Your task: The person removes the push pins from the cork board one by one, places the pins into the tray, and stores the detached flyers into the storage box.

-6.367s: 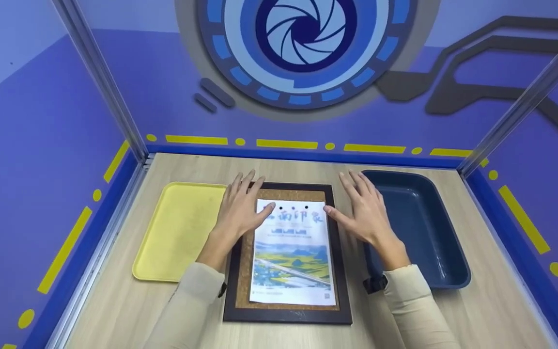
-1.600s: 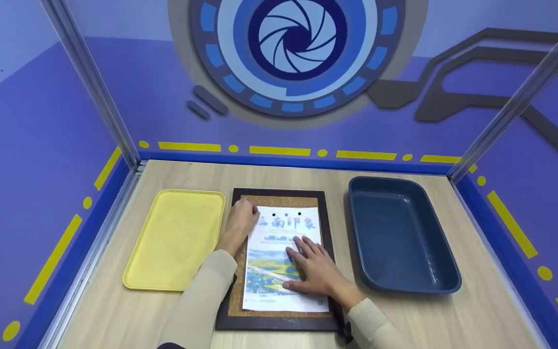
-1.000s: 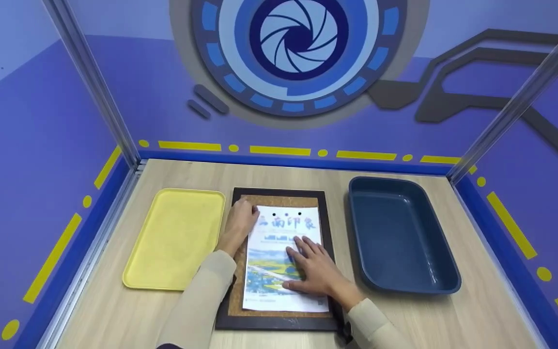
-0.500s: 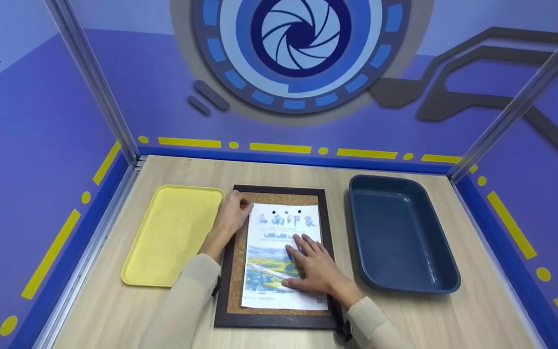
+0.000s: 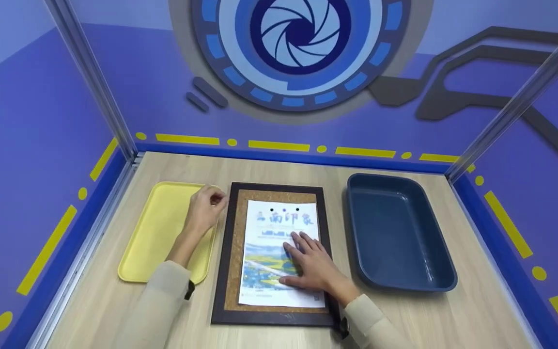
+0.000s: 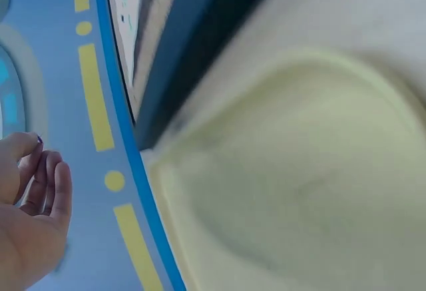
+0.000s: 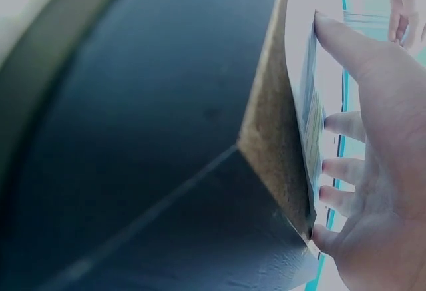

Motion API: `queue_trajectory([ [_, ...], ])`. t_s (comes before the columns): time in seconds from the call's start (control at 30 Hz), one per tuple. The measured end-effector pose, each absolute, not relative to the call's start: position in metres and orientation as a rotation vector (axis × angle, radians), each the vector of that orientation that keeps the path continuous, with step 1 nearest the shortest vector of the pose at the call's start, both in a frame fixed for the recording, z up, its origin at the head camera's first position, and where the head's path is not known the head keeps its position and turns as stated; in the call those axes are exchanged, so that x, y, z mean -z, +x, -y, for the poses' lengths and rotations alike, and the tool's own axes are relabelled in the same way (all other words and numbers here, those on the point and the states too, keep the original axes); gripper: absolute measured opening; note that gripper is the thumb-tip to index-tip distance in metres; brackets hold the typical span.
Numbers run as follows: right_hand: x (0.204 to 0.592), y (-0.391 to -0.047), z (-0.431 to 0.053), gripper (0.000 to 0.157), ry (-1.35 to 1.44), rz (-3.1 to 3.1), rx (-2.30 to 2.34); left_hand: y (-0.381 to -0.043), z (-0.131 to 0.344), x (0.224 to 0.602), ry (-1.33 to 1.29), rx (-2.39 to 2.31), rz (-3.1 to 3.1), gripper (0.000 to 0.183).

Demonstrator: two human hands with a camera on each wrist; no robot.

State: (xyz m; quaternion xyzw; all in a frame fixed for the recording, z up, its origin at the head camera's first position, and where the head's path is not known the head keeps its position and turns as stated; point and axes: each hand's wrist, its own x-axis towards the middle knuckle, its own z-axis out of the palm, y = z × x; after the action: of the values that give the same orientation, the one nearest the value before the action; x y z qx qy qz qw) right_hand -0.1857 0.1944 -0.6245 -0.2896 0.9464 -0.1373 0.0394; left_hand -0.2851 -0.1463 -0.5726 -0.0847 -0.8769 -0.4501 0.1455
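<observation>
Beige sleeves [image 5: 155, 303] are worn with black wristbands [image 5: 190, 290]

The left hand [image 5: 204, 211] has come away from the upper left corner of the printed sheet [image 5: 267, 252], where its fingertips were half a second ago, and now hangs over the upper right part of the yellow tray [image 5: 155, 232], carrying a tiny purple thing [image 6: 40, 139] pinched at its fingertips. The left side of the framed corkboard [image 5: 234, 261], partly hidden by that hand and its sleeve [image 5: 158, 300] a second ago, now shows uncovered. Since the first picture, the right hand [image 5: 312, 261] has left the dark blue tray's [image 5: 395, 232] side and lies on the sheet, fingers spread.
</observation>
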Motion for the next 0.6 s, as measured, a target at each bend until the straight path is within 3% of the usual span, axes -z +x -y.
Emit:
queue_trajectory([
  [0.6, 0.624, -0.186, -0.195, 0.098, -0.886, -2.893, 0.421, -0.270, 0.201, 0.612, -0.106, 1.301, 2.618, 0.010],
])
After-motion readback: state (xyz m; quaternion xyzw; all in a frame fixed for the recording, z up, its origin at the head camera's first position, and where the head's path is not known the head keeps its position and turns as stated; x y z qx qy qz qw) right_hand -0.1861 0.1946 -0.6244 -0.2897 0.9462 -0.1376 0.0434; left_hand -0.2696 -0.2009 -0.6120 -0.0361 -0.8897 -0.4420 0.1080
